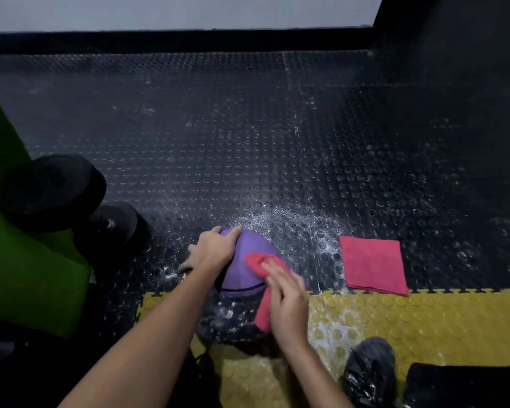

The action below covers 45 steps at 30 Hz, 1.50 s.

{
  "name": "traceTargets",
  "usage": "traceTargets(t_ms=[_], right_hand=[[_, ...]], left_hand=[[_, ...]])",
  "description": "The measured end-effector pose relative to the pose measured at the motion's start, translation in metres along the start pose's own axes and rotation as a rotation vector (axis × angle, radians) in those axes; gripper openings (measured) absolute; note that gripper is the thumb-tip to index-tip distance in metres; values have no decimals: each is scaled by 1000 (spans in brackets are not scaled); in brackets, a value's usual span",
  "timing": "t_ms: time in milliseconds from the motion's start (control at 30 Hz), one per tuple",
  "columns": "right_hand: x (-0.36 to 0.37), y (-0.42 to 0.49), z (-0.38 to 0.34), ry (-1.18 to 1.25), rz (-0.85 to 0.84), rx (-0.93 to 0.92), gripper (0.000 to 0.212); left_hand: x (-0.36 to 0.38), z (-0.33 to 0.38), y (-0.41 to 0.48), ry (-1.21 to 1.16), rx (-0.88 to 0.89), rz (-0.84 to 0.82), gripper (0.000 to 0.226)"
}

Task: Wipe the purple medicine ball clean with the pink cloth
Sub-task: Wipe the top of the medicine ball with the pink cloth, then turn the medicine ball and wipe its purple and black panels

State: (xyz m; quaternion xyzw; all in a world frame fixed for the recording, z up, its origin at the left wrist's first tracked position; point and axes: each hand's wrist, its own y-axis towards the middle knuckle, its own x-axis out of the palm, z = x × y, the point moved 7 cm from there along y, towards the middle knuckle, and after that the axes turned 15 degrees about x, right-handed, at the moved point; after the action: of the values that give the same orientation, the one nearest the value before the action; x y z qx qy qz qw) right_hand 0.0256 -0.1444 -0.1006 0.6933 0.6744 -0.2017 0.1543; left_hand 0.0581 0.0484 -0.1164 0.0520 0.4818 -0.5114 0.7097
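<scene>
Step in hand: wiping, judged partly done. Located on the black studded floor [247,136], at the far edge of the yellow mat [395,313]: purple medicine ball [249,257]. Steadied by left hand [214,250], fingers spread flat over upper left side. Pressed against right face by right hand [286,301], fingers straight, nothing gripped: pink cloth [255,260]. Next, probably: sweep across bare crown; maintain left-hand pressure to prevent rolling; rotate to reach underside.
</scene>
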Motion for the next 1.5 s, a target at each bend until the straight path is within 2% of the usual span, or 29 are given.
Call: traceTargets(t_ms=[67, 133, 267, 333, 400, 500, 567, 633, 733, 800, 867, 1000, 1067, 1200, 1233, 1300, 1400, 1500], right_hand=[[-6, 19, 14, 44, 3, 158, 32], [-8, 17, 13, 3, 39, 182, 30], [5, -28, -11, -111, 69, -47, 33], [8, -26, -11, -101, 54, -72, 34], [3, -7, 3, -25, 36, 97, 32], [-2, 23, 44, 56, -121, 530, 29], [-7, 27, 58, 34, -177, 660, 29], [-11, 23, 50, -61, -152, 642, 28], [-5, 11, 4, -190, -112, 331, 28], [3, 9, -16, -239, -153, 173, 28], [2, 17, 0, -234, -184, 291, 28], [-20, 22, 53, -132, -198, 698, 28], [-25, 17, 50, -251, -175, 692, 28], [-20, 8, 0, -420, -133, 373, 29], [-20, 6, -2, -433, -117, 347, 29], [-31, 11, 17, -365, -92, 471, 29], [-53, 22, 56, -119, -59, 723, 27], [-72, 34, 63, -11, 14, 770, 26]], left_hand=[[4, 10, -6, 24, -26, 4, 61], [7, 16, -7, 39, -41, 8, 60], [4, 16, -4, 47, -25, 15, 60], [1, 9, -4, 55, 11, 26, 60], [-2, -1, -7, 46, 58, 39, 60], [-3, -13, -21, 41, 117, 92, 65], [-1, -12, -37, 76, 152, 118, 62], [2, -9, -57, 107, 189, 146, 58], [10, -13, -81, 150, 235, 188, 60], [14, -17, -96, 200, 293, 231, 76], [19, -20, -106, 236, 360, 249, 83], [30, -6, -120, 334, 586, 243, 57], [35, 2, -125, 395, 709, 212, 52], [52, 14, -135, 474, 1004, 124, 53], [55, 15, -136, 494, 1083, 95, 52], [55, 14, -130, 509, 1205, 26, 47], [39, 8, -111, 579, 1279, -17, 49], [16, -3, -91, 637, 1160, 8, 51]])
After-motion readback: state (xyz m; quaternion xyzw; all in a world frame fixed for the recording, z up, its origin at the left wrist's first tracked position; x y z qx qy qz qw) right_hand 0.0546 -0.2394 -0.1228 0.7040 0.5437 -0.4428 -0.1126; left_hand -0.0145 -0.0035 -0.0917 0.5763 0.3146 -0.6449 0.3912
